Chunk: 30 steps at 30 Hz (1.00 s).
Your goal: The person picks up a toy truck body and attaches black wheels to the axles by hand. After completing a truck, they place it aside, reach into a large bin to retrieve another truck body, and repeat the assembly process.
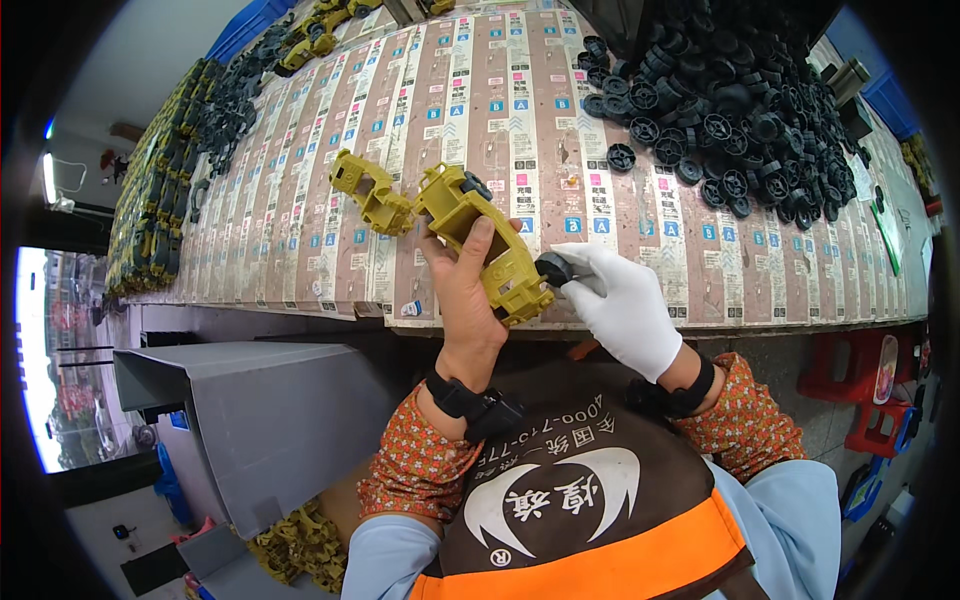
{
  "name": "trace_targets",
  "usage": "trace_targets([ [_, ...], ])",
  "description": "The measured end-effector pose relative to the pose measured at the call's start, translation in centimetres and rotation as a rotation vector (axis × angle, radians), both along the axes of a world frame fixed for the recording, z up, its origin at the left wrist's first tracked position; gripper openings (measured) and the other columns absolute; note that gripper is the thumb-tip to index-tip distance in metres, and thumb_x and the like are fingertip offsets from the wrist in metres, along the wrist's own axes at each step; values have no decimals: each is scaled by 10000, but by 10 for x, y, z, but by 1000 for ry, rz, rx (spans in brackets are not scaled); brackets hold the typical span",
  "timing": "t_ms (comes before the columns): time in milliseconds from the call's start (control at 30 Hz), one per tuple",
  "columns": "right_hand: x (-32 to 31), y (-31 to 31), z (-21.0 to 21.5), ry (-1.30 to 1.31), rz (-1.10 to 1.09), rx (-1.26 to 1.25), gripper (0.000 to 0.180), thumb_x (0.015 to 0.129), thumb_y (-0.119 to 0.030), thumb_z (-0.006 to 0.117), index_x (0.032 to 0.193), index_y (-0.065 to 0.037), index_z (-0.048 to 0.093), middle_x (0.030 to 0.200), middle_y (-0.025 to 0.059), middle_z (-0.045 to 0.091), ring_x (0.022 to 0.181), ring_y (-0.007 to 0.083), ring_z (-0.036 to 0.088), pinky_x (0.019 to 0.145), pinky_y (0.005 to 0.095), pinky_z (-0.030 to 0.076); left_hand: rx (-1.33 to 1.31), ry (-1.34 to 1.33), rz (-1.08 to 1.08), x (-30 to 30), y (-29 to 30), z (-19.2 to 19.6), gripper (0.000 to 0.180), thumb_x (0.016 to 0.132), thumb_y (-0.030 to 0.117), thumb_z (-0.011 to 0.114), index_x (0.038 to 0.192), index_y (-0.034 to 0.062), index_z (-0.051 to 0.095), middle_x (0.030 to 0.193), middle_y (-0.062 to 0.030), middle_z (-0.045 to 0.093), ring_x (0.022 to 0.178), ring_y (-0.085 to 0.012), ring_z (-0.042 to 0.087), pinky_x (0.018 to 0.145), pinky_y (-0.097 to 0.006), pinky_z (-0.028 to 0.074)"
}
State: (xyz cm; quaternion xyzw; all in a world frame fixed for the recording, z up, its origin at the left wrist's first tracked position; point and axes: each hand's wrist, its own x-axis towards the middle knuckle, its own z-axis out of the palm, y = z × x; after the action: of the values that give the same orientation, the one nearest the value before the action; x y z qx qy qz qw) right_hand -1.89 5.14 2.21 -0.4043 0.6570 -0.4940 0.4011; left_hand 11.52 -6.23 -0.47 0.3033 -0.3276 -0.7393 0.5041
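My bare left hand (466, 285) is closed round an olive-yellow toy truck body (512, 278), held tilted above the table's near edge. One black wheel (475, 186) shows on the body's far end. In my white-gloved right hand (622, 305), thumb and fingers pinch another black toy wheel (554, 268) against the body's near right end. Whether that wheel sits on an axle is hidden. Just left of my left hand, a second olive-yellow toy truck body (370, 193) lies on the table.
A large heap of black wheels (735, 110) covers the table's far right. Rows of assembled olive toys (155, 190) and dark parts (225, 115) line the left side. Below the table stands a grey bin (270, 420), near a pile of olive parts (300, 545). Red stools (850, 370) are at right.
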Motion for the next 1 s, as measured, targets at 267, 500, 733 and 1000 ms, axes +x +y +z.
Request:
trace_targets([
  [267,2,12,-1,324,-81,-268,302,849,17,583,1131,-3,691,1031,215,691,987,416,669,888,454,552,-116,-156,83,-18,-1,-4,717,947,32,712,1535,33,301,1343,-118,540,1208,-245,552,1034,-370,487],
  [500,18,-6,-22,110,-173,-278,222,795,-12,544,1012,-6,594,960,243,639,961,464,616,824,474,493,-466,-754,-188,17,-20,-14,1038,930,401,791,1682,261,89,1697,-182,133,1442,-421,369,1068,-487,490],
  [733,10,-3,-11,47,-207,-140,131,826,-50,566,953,-18,564,870,215,637,882,454,621,753,473,479,-364,-463,-57,-16,9,26,968,974,209,757,1669,82,96,1491,-220,481,1225,-336,562,979,-427,543],
  [1000,-20,0,13,61,179,-129,305,827,-118,662,1106,-9,714,1060,188,692,1024,352,664,931,413,532,191,-167,-387,-1,-44,34,304,989,150,648,1266,36,600,1080,-97,702,951,-243,701,817,-376,602],
])
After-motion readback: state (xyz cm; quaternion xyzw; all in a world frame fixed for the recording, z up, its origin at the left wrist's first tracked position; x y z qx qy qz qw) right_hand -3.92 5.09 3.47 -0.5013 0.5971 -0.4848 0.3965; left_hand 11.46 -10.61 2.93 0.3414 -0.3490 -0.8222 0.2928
